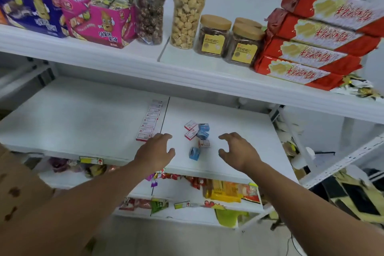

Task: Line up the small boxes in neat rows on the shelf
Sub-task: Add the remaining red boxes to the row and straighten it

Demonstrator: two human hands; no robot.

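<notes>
A loose cluster of small boxes sits near the middle of the white shelf (228,131), just right of the seam between its two boards. Three of them are white with red edging: one (190,125) at the far end, one (191,135) just in front of it, and one (204,143) standing apart at about five o'clock from those. Three are pale blue: one (204,127) at the far right of the heap, one (203,134) touching it from the near side, and one (194,153) alone at six o'clock, tipped on an edge. They lie at mixed angles, some touching, none squared to the shelf edge.

At nine o'clock from the heap, a row of red-and-white boxes (150,121) lies flat, end to end, running from the back of the shelf towards the front along the left of the seam.

The left hand (156,151) hovers at the near end of that row, fingers spread and lightly curled, holding nothing. The right hand (236,150) is at four o'clock from the heap, fingers also parted and bent like a claw, empty, close to the boxes but not touching them.

On the shelf above stand two tall popcorn tubs (149,6), cork-lidded jars (214,36) and a stack of red packets (311,41).
</notes>
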